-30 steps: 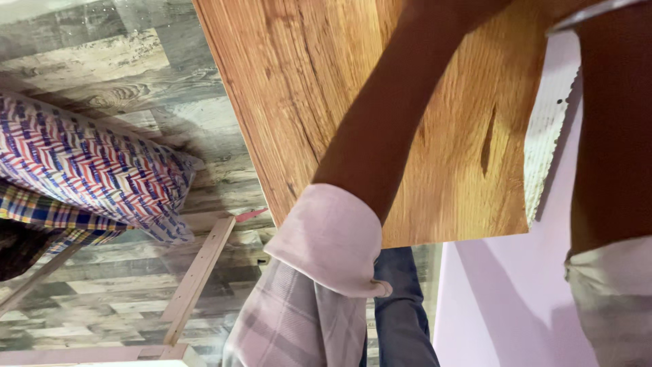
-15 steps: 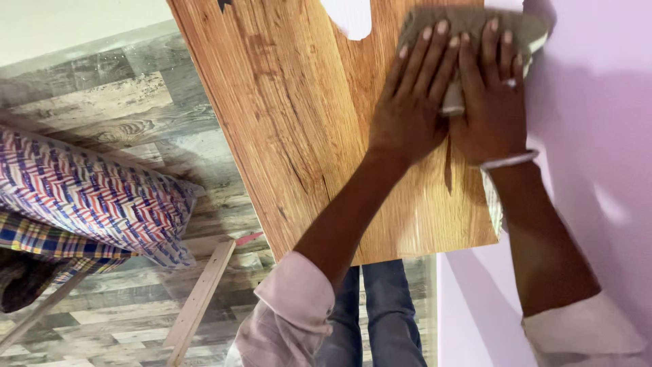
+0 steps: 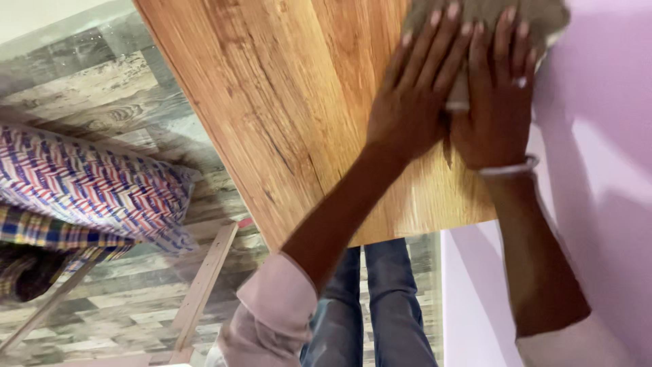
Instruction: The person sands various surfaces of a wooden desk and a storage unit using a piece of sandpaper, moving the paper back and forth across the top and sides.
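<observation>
Wood-grain sheet lay mostly smoothed against the lilac wall, where your left hand and right hand, fingers flat and unclenched, pressed a grey cloth near its upper right edge.

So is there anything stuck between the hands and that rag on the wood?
Nothing visible is. The left hand and the right hand lie flat side by side with their fingers right on the grey rag, pressing it against the wood-grain sheet next to the lilac wall.
</observation>
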